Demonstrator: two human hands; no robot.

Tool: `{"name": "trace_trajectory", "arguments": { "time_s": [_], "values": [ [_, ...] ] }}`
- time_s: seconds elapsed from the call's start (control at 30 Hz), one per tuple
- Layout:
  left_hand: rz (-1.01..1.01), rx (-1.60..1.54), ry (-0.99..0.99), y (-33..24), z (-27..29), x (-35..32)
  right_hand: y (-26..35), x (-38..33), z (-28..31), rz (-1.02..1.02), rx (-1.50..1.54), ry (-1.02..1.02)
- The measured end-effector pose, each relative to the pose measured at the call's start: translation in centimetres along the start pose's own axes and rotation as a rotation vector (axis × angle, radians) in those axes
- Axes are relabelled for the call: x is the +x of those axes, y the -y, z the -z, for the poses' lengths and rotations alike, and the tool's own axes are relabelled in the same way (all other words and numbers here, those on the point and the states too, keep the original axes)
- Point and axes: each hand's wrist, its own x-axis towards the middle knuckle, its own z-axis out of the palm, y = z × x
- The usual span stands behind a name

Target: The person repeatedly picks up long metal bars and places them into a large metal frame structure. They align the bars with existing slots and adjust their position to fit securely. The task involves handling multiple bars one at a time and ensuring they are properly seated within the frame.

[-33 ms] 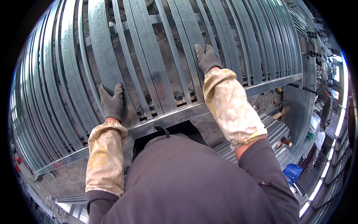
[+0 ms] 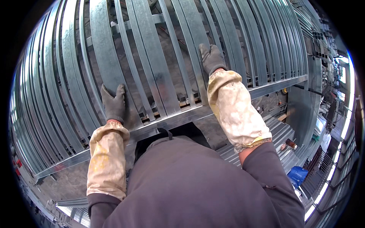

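Observation:
Many long galvanised steel strips [image 2: 152, 57] lie side by side, running away from me across a steel cross rail [image 2: 266, 88]. My left hand [image 2: 113, 103], in a dark grey glove with a stained cream sleeve guard, lies flat on a wide strip [image 2: 100, 49] just beyond the rail. My right hand [image 2: 211, 57], gloved the same way, rests farther out on a narrower strip [image 2: 190, 26], fingers stretched along it. Neither hand closes around anything. My grey-sleeved body fills the lower middle of the view.
Corrugated metal sheets [image 2: 279, 133] are stacked low on the right, with a blue container [image 2: 297, 175] beside them. Metal racks and bright openings line the far right edge. Small red objects [image 2: 17, 164] sit at the lower left, near the concrete floor [image 2: 64, 182].

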Motion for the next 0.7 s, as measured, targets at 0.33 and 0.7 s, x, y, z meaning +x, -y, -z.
{"name": "trace_trajectory", "arguments": {
  "time_s": [0.33,0.7],
  "values": [
    [-0.023,-0.005,-0.032,3.1,-0.9,0.2,-3.8,-3.0,5.7,0.429,0.230,-0.361],
    [-0.335,0.482,-0.241,-2.6,-3.1,-1.6,-13.8,8.0,9.9,-0.078,0.226,0.174]
  ]
}}
